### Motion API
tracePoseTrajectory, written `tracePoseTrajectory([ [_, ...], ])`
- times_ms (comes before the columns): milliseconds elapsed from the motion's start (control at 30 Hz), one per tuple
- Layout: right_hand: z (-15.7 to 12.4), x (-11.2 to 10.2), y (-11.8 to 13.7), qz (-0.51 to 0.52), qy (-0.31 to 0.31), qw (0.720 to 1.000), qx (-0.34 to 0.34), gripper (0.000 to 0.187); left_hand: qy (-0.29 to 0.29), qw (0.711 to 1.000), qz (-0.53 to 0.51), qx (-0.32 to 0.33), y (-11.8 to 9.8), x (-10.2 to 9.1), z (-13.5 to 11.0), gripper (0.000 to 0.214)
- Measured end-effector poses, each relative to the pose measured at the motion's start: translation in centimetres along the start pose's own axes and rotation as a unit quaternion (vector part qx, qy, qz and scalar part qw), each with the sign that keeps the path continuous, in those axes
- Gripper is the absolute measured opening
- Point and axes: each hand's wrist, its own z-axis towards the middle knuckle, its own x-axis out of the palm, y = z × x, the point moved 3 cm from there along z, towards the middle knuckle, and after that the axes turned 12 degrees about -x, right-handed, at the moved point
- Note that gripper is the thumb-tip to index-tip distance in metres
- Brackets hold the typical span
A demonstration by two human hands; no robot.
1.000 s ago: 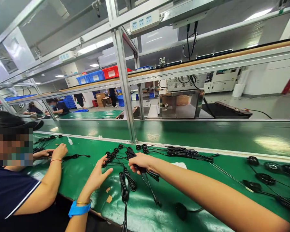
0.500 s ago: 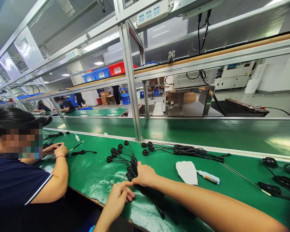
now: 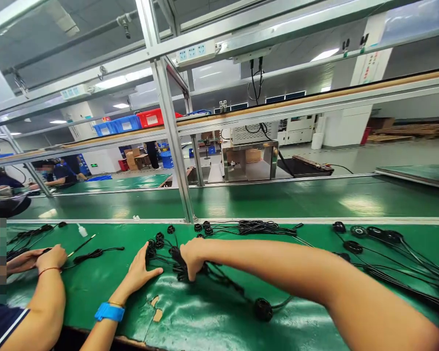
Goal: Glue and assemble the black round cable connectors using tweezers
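My right hand [image 3: 193, 257] is closed round a bundle of black cables [image 3: 180, 271] on the green worktop. Its forearm lies across the view and covers part of the table. Beside the round black cable ends [image 3: 159, 241], my left hand [image 3: 141, 270] has its thumb and fingers spread, with the fingertips close to or touching them; contact is hard to tell. A blue wristband [image 3: 109, 312] is on that wrist. One more round black end [image 3: 263, 309] lies nearer me, on a cable passing under my right arm.
Another cable bundle [image 3: 267, 227] lies along the back edge, beside a metal post [image 3: 173, 146]. Black round parts and cables [image 3: 353, 247] lie at the right. At left a co-worker's hands [image 3: 51, 258] work near a small white bottle [image 3: 82, 230] and a coiled cable [image 3: 91, 255].
My left hand has moved from beside my right hand to the round cable ends, and its fingers have spread. The view has swung right. My right forearm now hides the white cloth and glue-like bottle.
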Motion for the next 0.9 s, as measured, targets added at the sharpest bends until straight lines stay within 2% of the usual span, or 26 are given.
tracePoseTrajectory([
  [100, -1.5, -3.0, -3.4, -0.061, 0.072, 0.996, -0.005, 0.030, -0.002, 0.999, 0.015, 0.044, -1.8, 1.3, 0.1, 0.099],
  [167, -2.9, -4.5, -6.1, -0.092, 0.094, 0.991, -0.008, 0.032, 0.001, 0.997, 0.021, 0.068, -3.6, 2.4, 0.2, 0.098],
  [267, -5.6, -5.8, -10.4, -0.122, 0.098, 0.988, -0.008, 0.035, 0.011, 0.994, 0.022, 0.103, -6.6, 4.4, 0.2, 0.092],
  [367, -8.4, -6.0, -14.6, -0.131, 0.084, 0.988, 0.000, 0.038, 0.019, 0.991, 0.017, 0.130, -9.7, 6.7, 0.0, 0.078],
  [500, -11.6, -4.4, -19.7, -0.123, 0.043, 0.991, 0.018, 0.041, 0.013, 0.990, 0.014, 0.140, -13.1, 9.6, -0.5, 0.064],
  [633, -13.5, -0.5, -23.4, -0.091, -0.008, 0.995, 0.034, 0.048, -0.008, 0.991, 0.018, 0.133, -15.0, 11.2, -1.0, 0.054],
  [733, -14.1, 2.2, -24.7, -0.047, -0.055, 0.997, 0.032, 0.061, -0.029, 0.991, 0.022, 0.131, -15.8, 10.6, -1.6, 0.053],
  [800, -14.5, 3.2, -24.6, -0.020, -0.103, 0.994, 0.031, 0.073, -0.039, 0.989, 0.022, 0.138, -16.6, 9.6, -2.4, 0.053],
  [867, -15.4, 3.5, -23.6, 0.001, -0.160, 0.986, 0.036, 0.079, -0.021, 0.987, 0.019, 0.158, -18.1, 8.5, -3.9, 0.045],
  [900, -16.0, 3.6, -22.7, 0.011, -0.187, 0.981, 0.040, 0.075, 0.004, 0.985, 0.015, 0.174, -19.1, 8.1, -4.8, 0.038],
])
